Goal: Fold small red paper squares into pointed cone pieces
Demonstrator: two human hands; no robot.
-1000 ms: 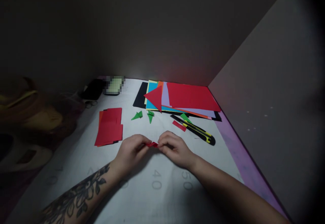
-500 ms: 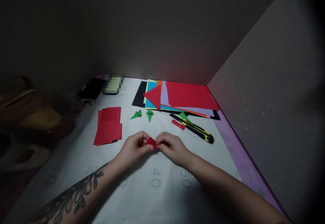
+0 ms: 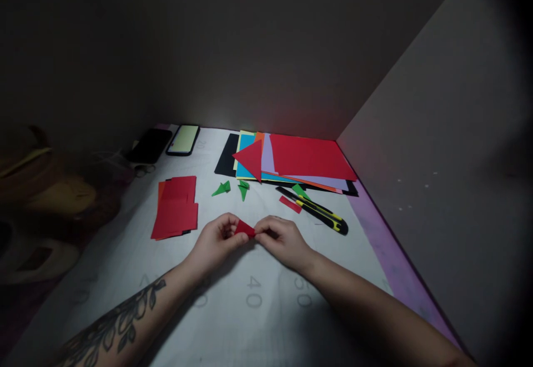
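Note:
A small folded piece of red paper is held between both hands above the white sheet. My left hand pinches its left part with thumb and fingers. At its right corner, my right hand closes thumb and fingertips on the paper. Two small folded green pieces lie just beyond the hands. To the left rests a stack of cut red paper with orange and black edges showing. A black and yellow cutter lies to the right, beside a red strip and a green scrap.
Large coloured sheets lie along the back wall, with a red triangle on their left part. A phone, a dark flat object and scissors handles are back left. A wall stands on the right.
The red paper between my hands has tilted, and its visible shape is now narrower towards the right. Both hands keep their grip. The whole view has shifted slightly.

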